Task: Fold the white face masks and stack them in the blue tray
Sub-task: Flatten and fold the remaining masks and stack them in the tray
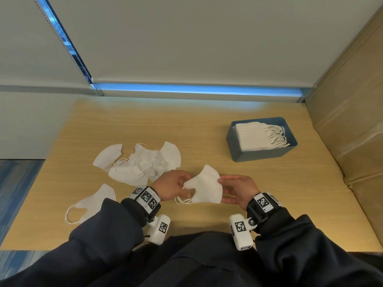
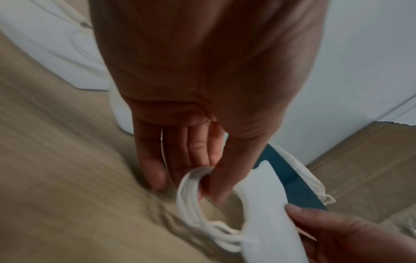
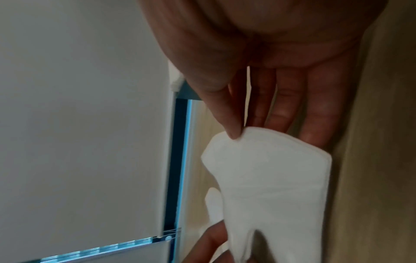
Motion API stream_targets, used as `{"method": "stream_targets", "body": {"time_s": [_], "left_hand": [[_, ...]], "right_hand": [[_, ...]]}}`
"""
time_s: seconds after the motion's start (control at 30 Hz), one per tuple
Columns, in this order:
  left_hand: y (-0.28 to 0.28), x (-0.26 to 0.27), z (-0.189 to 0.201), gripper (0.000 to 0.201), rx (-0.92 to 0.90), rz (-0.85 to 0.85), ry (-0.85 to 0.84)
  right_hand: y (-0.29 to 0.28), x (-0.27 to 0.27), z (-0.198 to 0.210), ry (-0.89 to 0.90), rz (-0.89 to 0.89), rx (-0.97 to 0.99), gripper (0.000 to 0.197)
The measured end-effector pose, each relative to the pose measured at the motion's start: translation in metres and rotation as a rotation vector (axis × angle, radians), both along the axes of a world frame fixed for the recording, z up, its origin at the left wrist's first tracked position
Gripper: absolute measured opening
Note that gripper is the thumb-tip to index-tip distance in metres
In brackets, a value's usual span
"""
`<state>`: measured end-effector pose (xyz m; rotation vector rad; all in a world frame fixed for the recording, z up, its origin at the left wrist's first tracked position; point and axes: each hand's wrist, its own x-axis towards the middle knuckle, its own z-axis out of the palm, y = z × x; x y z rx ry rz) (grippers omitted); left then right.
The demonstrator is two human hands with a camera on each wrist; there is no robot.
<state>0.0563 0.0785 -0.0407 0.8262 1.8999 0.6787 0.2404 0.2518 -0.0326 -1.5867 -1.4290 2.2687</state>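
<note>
I have a folded white mask (image 1: pixel 205 188) held up just above the wooden table (image 1: pixel 207 131), between both hands and close to my body. My left hand (image 1: pixel 173 188) grips it at its left end: in the left wrist view the thumb and forefinger close on the bunched ear loops (image 2: pixel 193 195), while the other fingers (image 2: pixel 153 160) reach straight down toward the tabletop. My right hand (image 1: pixel 238 190) pinches the mask's right edge, thumb on top and the fingers lying fairly straight behind the fabric; the right wrist view shows the thumb tip (image 3: pixel 234 133) pressing onto the upper rim of the mask (image 3: pixel 270 178). The blue tray (image 1: pixel 263 156) sits farther out on my right side, well apart from the hands, and already holds a stack of folded masks (image 1: pixel 250 136) with their loops spilling toward the tray's right end. To my left a loose heap of unfolded masks (image 1: pixel 141 162) lies on the table, and one more single mask (image 1: pixel 93 201) lies nearer to me, partly under my left sleeve (image 1: pixel 107 235). Behind the table a drawn roller blind (image 1: pixel 186 38) hangs with a strip of blue light along its lower edge.
</note>
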Motion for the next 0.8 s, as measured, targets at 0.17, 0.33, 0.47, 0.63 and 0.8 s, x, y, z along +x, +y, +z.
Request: {"method": "stream_targets", "body": {"time_s": [0.17,0.33,0.47,0.63,0.8], "left_hand": [[-0.011,-0.002,-0.013,0.041,-0.066,0.167,-0.051],[-0.013,0.001,-0.020,0.037,-0.061,0.292,-0.121],[-0.012,0.000,-0.023,0.033,-0.045,0.320,-0.083],[-0.022,-0.020,-0.007,0.010,0.002,0.202,0.333],[-0.066,-0.072,0.019,0.006,0.063,0.381,0.440]], "right_hand": [[0.003,0.005,-0.017,-0.115,0.032,-0.011,0.028],[0.003,0.000,-0.017,-0.204,0.179,0.066,0.026],[0.007,-0.001,-0.019,-0.275,0.278,0.154,0.023],[0.017,-0.005,-0.020,-0.306,0.244,0.300,0.020],[0.017,-0.042,-0.003,-0.227,0.273,0.517,0.005]]}}
